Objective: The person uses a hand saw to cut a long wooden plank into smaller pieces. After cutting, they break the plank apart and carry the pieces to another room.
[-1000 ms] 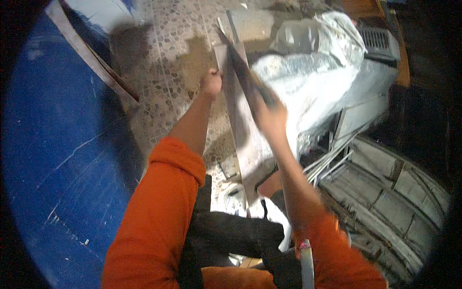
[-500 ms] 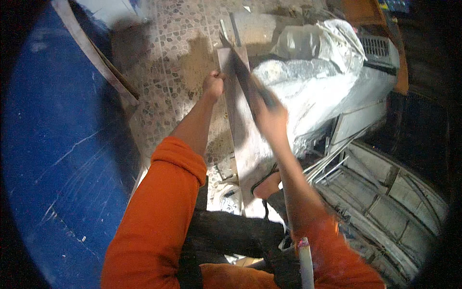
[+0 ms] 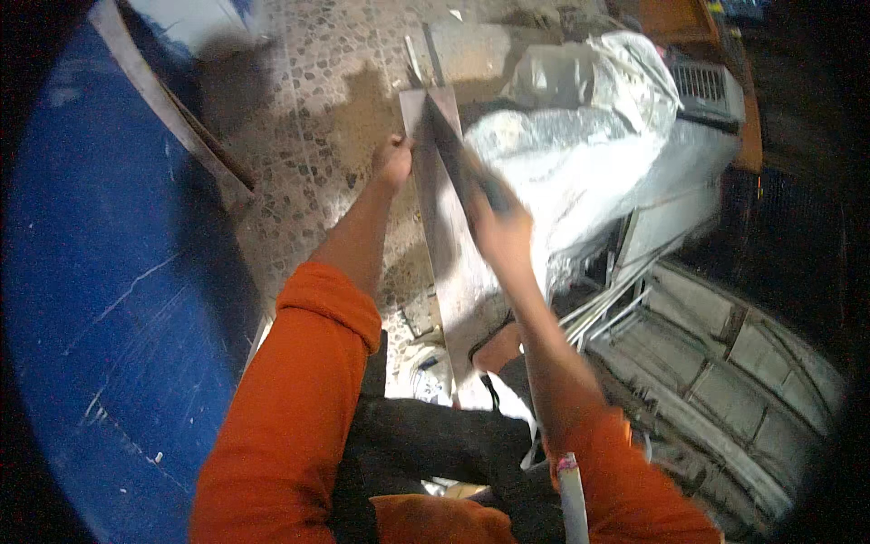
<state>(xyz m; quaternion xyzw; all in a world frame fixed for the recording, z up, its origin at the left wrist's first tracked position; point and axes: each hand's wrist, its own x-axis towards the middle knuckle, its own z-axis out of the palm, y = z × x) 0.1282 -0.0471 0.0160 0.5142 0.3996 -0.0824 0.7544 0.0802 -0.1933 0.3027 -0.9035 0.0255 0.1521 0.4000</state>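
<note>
My right hand (image 3: 503,231) is wrapped around the handle of a handsaw, its fingers slightly blurred. The dark saw blade (image 3: 442,131) runs away from me, slanting across the far end of a long pale wooden board (image 3: 458,281). Whether its teeth are inside a cut, I cannot tell. At the board's left edge, near that far end, my left hand (image 3: 394,161) is closed on the wood. Closer to me, a foot in a dark-strapped sandal (image 3: 498,349) rests on or against the board's right side.
A blue panel (image 3: 100,272) fills the left side. Right of the board lies a bulky bundle in whitish plastic sheeting (image 3: 589,172), with a grey grilled box (image 3: 707,91) behind it. A metal frame with several bars (image 3: 698,381) lies at lower right. The floor (image 3: 308,109) is stone-patterned.
The saw and my right hand have drawn back slightly toward me along the board. My left hand keeps its hold, and the whole view has shifted a little.
</note>
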